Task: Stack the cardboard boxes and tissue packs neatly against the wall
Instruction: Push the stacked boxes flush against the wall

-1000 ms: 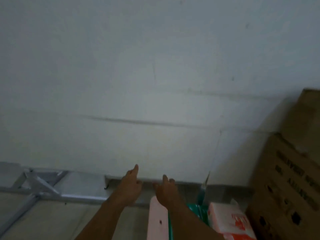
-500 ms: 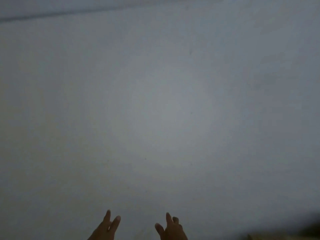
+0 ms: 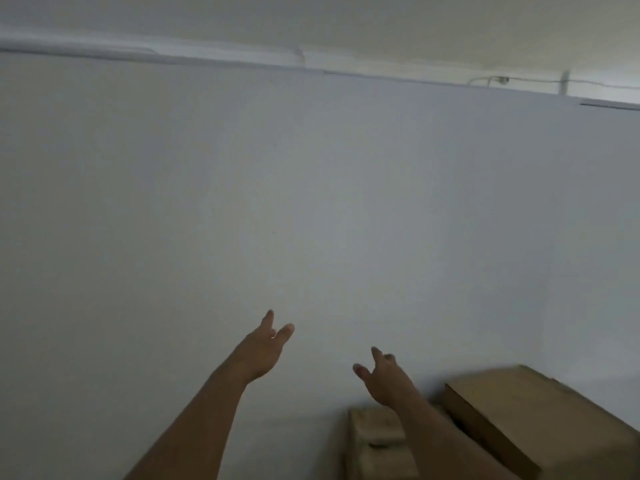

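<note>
Left hand (image 3: 265, 348) and right hand (image 3: 382, 379), spread and empty, raised before the wall (image 3: 311, 202). Larger cardboard box (image 3: 540, 420) at 4 o'clock, smaller cardboard box (image 3: 374, 441) at 5. Probably between placements; next, reach down for a load.

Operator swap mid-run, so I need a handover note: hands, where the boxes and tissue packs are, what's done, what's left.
Left hand: open, empty, raised in front of the wall.
Right hand: open, empty, above the small box.
Things: the small box sits low by the wall. The big box is to its right, with its top higher. No tissue packs in view.
Done: both boxes are near the wall, but I cannot tell if they touch it.
Left: probably square up the boxes, then find and stack the tissue packs.
</note>
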Demonstrator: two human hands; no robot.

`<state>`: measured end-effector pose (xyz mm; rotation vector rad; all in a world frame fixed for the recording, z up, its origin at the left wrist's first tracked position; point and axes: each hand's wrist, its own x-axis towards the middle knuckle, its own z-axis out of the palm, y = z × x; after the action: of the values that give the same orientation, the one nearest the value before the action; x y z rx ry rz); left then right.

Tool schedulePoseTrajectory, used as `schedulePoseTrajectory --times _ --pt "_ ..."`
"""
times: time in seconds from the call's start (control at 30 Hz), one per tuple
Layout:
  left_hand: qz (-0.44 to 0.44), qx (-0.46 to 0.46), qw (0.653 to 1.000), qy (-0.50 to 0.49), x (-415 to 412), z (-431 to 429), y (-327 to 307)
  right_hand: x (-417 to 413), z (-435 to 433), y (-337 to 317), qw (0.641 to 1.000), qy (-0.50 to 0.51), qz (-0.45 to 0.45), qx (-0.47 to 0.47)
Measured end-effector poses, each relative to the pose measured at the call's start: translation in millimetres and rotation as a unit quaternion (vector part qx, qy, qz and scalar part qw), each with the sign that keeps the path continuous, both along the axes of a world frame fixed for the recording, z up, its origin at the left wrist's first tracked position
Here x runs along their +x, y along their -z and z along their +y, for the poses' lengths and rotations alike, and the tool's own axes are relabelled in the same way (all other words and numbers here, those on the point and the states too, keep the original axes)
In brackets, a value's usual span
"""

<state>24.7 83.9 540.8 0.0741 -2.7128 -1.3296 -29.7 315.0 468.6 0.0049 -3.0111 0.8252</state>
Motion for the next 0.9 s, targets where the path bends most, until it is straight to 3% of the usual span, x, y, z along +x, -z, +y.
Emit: schedulePoseTrajectory --times 0.3,0.6,0.9 --pt "-0.089 -0.028 0.993 0.070 12 175 69 42 139 39 0.999 0.021 -0.035 -0.033" --pt "-0.081 0.004 0.996 0.036 -14 340 108 19 291 63 1.000 -0.011 -0.020 -0.017" --pt "-0.164 0.016 0.986 0.026 -48 441 188 -16 407 132 0.997 0.029 -0.057 -0.041"
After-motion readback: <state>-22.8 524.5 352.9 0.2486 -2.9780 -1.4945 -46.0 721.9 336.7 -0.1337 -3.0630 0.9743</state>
